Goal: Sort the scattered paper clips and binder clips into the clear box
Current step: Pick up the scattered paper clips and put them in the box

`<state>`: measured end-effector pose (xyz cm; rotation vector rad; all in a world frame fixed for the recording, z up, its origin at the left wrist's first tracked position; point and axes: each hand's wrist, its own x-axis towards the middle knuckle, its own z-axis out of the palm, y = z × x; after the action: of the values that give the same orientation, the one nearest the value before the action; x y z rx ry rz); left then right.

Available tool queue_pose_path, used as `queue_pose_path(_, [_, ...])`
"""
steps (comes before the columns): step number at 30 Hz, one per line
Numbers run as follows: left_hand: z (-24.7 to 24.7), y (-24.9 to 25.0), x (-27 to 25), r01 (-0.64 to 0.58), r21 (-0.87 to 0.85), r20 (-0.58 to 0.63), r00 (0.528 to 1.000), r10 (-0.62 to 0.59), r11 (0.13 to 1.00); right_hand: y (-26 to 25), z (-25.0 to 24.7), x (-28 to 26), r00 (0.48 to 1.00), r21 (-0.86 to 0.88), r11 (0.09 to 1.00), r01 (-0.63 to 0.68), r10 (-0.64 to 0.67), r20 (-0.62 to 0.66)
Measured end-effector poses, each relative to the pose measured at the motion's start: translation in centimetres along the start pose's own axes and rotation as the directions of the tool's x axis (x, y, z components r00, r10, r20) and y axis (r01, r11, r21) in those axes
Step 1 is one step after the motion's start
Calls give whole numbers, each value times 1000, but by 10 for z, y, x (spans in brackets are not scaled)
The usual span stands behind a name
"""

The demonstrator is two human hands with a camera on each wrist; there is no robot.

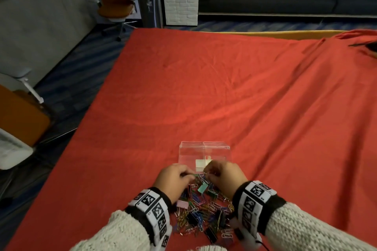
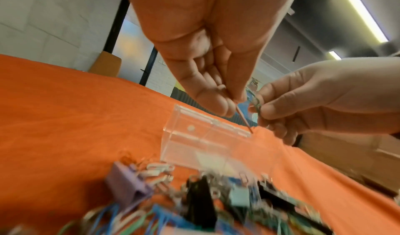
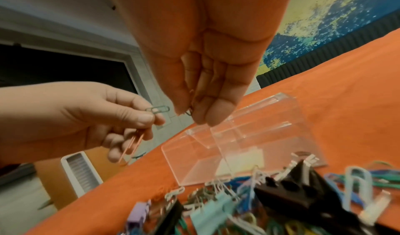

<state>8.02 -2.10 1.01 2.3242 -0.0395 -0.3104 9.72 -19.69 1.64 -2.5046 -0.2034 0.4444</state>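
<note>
The clear box [image 1: 183, 154] stands open-topped on the red cloth, with a divider and a pale label inside. Just in front of it lies a pile of coloured paper clips and binder clips [image 1: 204, 210], among them a mint binder clip [image 1: 202, 188]. Both hands hover over the pile's far edge, close to the box. My left hand [image 1: 189, 175] pinches a green paper clip [image 3: 156, 109] and holds pink paper clips [image 3: 132, 146] under its fingers. My right hand [image 1: 208, 171] pinches a dark paper clip [image 3: 190, 112] at its fingertips above the box's near wall [image 3: 216, 153].
The red cloth [image 1: 224, 87] covers a wide table whose left edge runs diagonally beside me. Orange and white chairs [image 1: 18, 120] stand on the floor to the left. A dark object [image 1: 370, 47] lies at the far right corner.
</note>
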Motion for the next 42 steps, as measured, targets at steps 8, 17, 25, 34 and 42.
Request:
queue_pose_path(8, [-14,8,38,127,-292,-117,979,-167,948,-13,-1,40,987,173,973,-150,157,-26])
queue_pose_path(17, [-9,-2,44,211,-380,-94,960,-265,900,-11,1,39,993,161,983,-93,104,-60])
queue_pose_path(25, [16,-10,0,27,65,238,970,-42,998,4,13,-2,923,-212,974,77,11,386])
queue_pose_path(34, [48,-14,-13,-188,545,346,938,-15,817,23,52,-21,933,-270,953,141,-37,359])
queue_pose_path(42, [40,-14,-19,-237,569,342,939,35,788,25,42,-27,951,-317,940,128,-26,307])
